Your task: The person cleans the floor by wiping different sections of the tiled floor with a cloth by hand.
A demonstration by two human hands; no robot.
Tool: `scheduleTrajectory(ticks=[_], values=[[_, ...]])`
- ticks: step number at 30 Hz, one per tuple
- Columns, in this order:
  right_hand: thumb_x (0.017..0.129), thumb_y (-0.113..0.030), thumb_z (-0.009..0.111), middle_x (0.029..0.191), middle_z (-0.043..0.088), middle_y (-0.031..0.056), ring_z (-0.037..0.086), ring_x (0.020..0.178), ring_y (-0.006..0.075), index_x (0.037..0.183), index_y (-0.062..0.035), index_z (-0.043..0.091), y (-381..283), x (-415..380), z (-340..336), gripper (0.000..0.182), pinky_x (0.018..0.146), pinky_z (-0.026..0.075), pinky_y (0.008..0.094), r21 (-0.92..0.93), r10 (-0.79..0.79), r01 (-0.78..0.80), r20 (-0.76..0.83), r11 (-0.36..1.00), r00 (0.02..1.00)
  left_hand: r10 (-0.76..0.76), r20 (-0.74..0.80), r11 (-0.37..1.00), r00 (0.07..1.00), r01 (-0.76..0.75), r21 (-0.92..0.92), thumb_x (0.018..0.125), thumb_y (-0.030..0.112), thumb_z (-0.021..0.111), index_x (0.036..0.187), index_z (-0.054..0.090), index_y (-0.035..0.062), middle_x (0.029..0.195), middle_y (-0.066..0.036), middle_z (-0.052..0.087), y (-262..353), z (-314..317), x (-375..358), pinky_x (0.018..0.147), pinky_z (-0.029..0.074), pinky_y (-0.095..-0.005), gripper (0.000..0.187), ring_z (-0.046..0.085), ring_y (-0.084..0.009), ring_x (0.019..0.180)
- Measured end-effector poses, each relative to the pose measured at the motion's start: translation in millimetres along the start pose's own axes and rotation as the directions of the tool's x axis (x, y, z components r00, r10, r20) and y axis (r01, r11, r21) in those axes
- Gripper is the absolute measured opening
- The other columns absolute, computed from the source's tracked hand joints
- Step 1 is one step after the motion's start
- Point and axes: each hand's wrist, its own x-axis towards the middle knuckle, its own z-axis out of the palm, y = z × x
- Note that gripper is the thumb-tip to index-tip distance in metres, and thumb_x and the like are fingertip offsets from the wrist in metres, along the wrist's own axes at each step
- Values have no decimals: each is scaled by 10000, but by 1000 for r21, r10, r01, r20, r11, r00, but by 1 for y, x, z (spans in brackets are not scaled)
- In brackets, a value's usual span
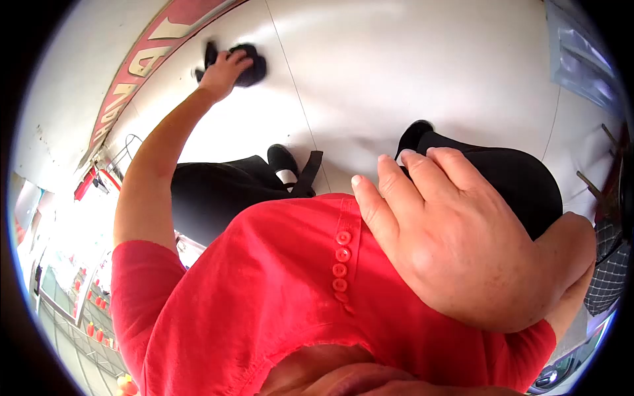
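Handling, inspected from the hand side outward: black cloth-like bundle [255,71], on the pale tiled floor [370,72], beneath the left hand [224,74]. I cannot confirm its exact type, as motion blur softens its outline. I judge it light and pliable, liable to fold or drag rather than break, with low fragility. Slip risk I rate as slight, since its surface looks matt. For a hold, I favour the thick rounded mass, pinched from above with the thumb opposing; the thin pieces projecting on its far left side look floppy and would give poorer control.

Pose, near to far: my right hand [462,244] is closest to the lens, back upward, in front of the red shirt [264,257] and near the right trouser leg [515,171]. Its elbow is bent, its fingers extended and slightly apart, open, with no object seen in them. I cannot inspect the palm. Beyond the shirt, a black strap [309,173] lies beside the left shoe [282,158]; neither hand is at it.

Farther out, my left arm [155,152] reaches forward past the left trouser leg [214,191], only mildly bent, ending palm down over the bundle. Its fingers are spread across the top; whether they grip or merely press, I cannot tell. Farthest along that side runs a red lettered band [135,72], apart from the hand.
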Motion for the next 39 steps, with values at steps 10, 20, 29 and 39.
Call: scheduleTrajectory(ticks=[10,20,29,39], values=[[847,-142,557,1107,679,194,637,1014,296,1158,36,674,4,7,-5,376,963,467,388,15,33,-34,51,999,998,-407,-409,802,817,105,-588,703,229,705,1333,563,99,1263,-208,562,114,-131,232,988,487,-484,659,524,-432,1189],[823,-112,585,1062,674,177,626,933,268,1152,45,665,10,22,-12,374,897,472,347,-8,-28,30,131,1000,991,373,-374,856,849,-471,-213,862,133,617,1232,641,185,1274,-82,498,230,-100,156,798,601,-421,374,507,-346,1199],[826,-110,640,1044,658,147,620,959,258,1169,38,641,-6,41,-17,373,895,461,357,-73,-45,41,-56,996,997,340,338,918,878,-388,83,855,101,640,1318,545,255,1383,-38,443,35,17,-38,816,598,-400,497,433,-307,1317],[839,-130,654,1071,637,152,590,977,339,1226,-17,593,8,61,-24,407,893,446,418,-12,-50,50,-21,999,999,-386,162,671,908,396,-627,701,81,756,1309,609,141,1140,-165,650,-43,-71,-70,975,514,-384,628,646,-334,1047]])
